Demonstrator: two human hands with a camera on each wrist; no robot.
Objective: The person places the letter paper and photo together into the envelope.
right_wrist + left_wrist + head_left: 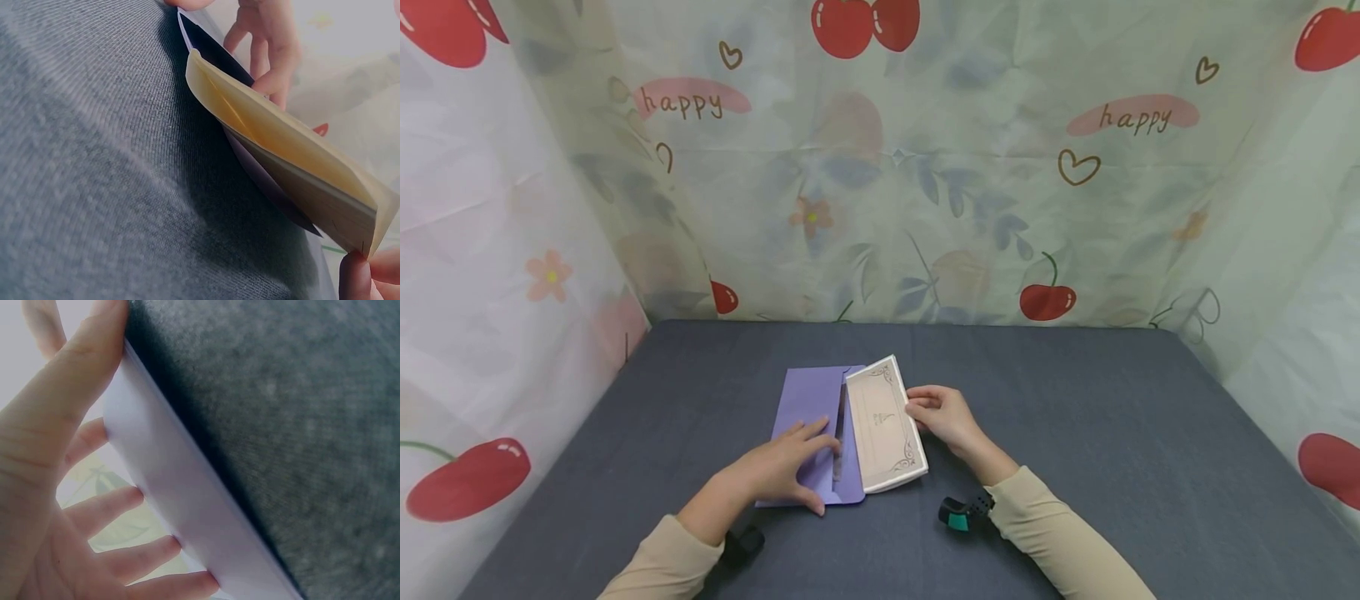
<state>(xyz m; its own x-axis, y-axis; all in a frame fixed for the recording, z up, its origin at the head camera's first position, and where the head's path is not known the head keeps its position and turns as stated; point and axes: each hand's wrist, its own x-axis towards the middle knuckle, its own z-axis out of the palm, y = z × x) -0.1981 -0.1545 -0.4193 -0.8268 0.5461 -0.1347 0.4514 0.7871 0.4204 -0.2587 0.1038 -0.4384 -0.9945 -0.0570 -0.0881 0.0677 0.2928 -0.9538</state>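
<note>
A purple envelope [805,400] lies on the dark cloth, its opening along the right side. My left hand [782,467] rests on it with spread fingers, the thumb at the near edge and fingertips by the opening. In the left wrist view, the fingertips [131,495] touch the pale purple surface. A cream folded card [880,425] with ornamental corners and small print overlaps the envelope's right part, tilted. My right hand [951,417] pinches the card's right edge between thumb and fingers. The right wrist view shows the folded card [281,140] gaping at its near end.
A dark grey cloth [1060,400] covers the table. Patterned curtains [955,167] with cherries and the word happy hang behind and at both sides. A black strap device [958,514] sits under the right wrist, another dark one [743,546] under the left.
</note>
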